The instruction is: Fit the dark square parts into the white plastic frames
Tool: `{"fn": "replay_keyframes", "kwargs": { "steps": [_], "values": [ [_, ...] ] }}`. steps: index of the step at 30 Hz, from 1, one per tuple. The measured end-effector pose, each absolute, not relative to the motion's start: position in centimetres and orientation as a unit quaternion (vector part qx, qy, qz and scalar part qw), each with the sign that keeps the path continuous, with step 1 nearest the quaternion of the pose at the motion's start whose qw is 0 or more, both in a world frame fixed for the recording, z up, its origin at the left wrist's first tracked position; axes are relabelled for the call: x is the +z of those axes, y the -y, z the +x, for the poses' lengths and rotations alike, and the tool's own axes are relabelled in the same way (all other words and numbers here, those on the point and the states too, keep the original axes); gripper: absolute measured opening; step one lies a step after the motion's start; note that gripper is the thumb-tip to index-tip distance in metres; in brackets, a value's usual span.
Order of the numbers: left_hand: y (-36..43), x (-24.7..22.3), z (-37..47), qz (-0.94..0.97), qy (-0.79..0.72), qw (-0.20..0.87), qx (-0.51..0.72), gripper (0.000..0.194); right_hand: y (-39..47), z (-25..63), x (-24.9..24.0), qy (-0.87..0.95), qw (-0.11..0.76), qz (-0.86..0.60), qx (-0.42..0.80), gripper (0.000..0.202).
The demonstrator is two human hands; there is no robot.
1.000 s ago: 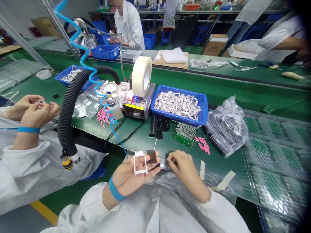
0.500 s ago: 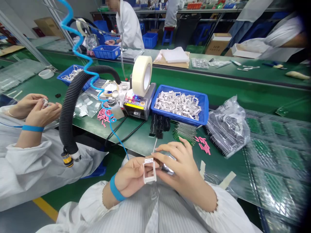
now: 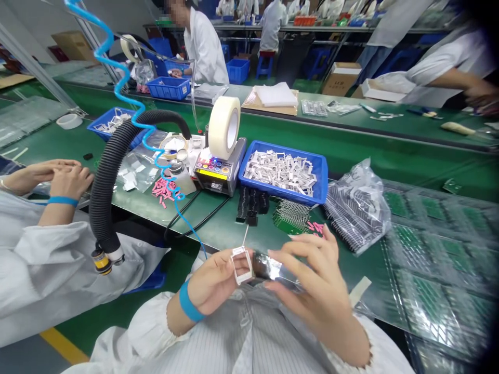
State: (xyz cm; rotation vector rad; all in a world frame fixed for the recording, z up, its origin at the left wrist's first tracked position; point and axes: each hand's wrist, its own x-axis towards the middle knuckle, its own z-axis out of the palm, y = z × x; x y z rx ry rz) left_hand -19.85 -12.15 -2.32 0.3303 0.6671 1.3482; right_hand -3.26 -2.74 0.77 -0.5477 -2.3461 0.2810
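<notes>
A small white plastic frame (image 3: 247, 278) is pinched upright in my left hand (image 3: 213, 278), which wears a blue wristband. Close beside its right side, a dark, shiny piece with clear film (image 3: 274, 268) is between the thumb and fingers of my right hand (image 3: 314, 280). Whether that piece touches the frame cannot be made out. Beyond my hands lie black parts (image 3: 252, 203), a row of thin green boards (image 3: 292, 215) and pink strips (image 3: 316, 227). A blue bin (image 3: 322, 179) holds many white frames.
A tape dispenser (image 3: 216, 174) carries a large tape roll (image 3: 225, 127). A black flexible hose (image 3: 102, 192) and a blue coiled tube (image 3: 123, 83) hang at the left, near a co-worker's hands (image 3: 70, 182). On the right are a plastic bag of parts (image 3: 358, 208) and trays of green boards (image 3: 429, 244).
My right hand has moved right, away from my left hand, drawing the shiny film out to the side. The co-worker's hands have come together. The whole view has shifted slightly.
</notes>
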Motion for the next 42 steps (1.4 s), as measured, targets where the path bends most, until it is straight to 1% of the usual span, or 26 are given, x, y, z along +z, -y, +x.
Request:
{"fn": "replay_keyframes", "kwargs": {
  "steps": [4,8,12,14,15,16,19,20,21,22,23,25,26,27,31,34,38,42],
  "values": [
    [11.7,-2.4,-19.2,0.185,-0.299,0.712,0.608,0.042,3.9,-3.9,0.7,0.922,0.318,-0.196,0.102,0.03],
    [11.9,-3.1,-19.0,0.18,-0.301,0.719,0.6,0.041,3.7,-3.6,0.3,0.935,0.293,-0.167,0.109,0.03],
    [12.0,-3.6,-18.7,0.194,-0.289,0.709,0.613,0.04,3.8,-3.6,0.2,0.933,0.3,-0.161,0.117,0.027],
    [11.9,-3.7,-18.3,0.188,-0.299,0.691,0.63,0.041,4.4,-3.9,0.2,0.932,0.3,-0.179,0.099,0.027],
    [11.9,-3.8,-18.1,0.174,-0.305,0.682,0.641,0.04,4.8,-4.1,0.2,0.935,0.289,-0.188,0.084,0.032],
    [11.9,-3.9,-17.9,0.155,-0.31,0.675,0.651,0.039,5.2,-4.2,0.1,0.941,0.269,-0.194,0.066,0.041],
    [11.7,-4.5,-17.4,0.109,-0.309,0.676,0.66,0.033,6.0,-4.0,-0.4,0.96,0.202,-0.193,0.035,0.077],
    [11.7,-4.8,-17.3,0.101,-0.302,0.684,0.656,0.032,5.9,-3.6,-0.7,0.961,0.194,-0.194,0.041,0.082],
    [11.6,-5.1,-17.3,0.095,-0.294,0.694,0.65,0.032,5.4,-3.0,-1.0,0.957,0.199,-0.204,0.059,0.082],
    [11.5,-5.4,-17.3,0.087,-0.287,0.704,0.644,0.031,4.5,-2.3,-1.4,0.946,0.213,-0.228,0.082,0.076],
    [11.5,-5.7,-17.4,0.08,-0.282,0.712,0.638,0.031,3.2,-1.4,-2.0,0.931,0.227,-0.267,0.102,0.067],
    [11.5,-6.1,-17.5,0.069,-0.283,0.723,0.626,0.03,-0.3,0.5,-3.3,0.888,0.238,-0.375,0.118,0.044],
    [11.5,-6.3,-17.6,0.066,-0.287,0.725,0.623,0.029,-2.3,1.4,-4.0,0.872,0.222,-0.425,0.094,0.035],
    [11.6,-6.3,-17.6,0.064,-0.291,0.726,0.62,0.029,-4.4,2.2,-4.8,0.864,0.209,-0.452,0.08,0.031],
    [12.0,-6.3,-17.4,0.054,-0.301,0.726,0.616,0.027,-11.0,3.2,-7.2,0.845,0.169,-0.506,0.029,0.021],
    [12.3,-6.2,-17.3,0.047,-0.304,0.727,0.614,0.027,-12.7,2.8,-8.0,0.848,0.147,-0.51,0.0,0.013],
    [12.4,-6.5,-17.4,0.038,-0.302,0.726,0.617,0.029,-13.2,2.8,-7.9,0.859,0.14,-0.493,-0.006,0.012],
    [12.5,-6.9,-17.6,0.039,-0.297,0.728,0.617,0.028,-13.6,3.6,-6.9,0.87,0.147,-0.471,0.02,0.014]
  ]
}}
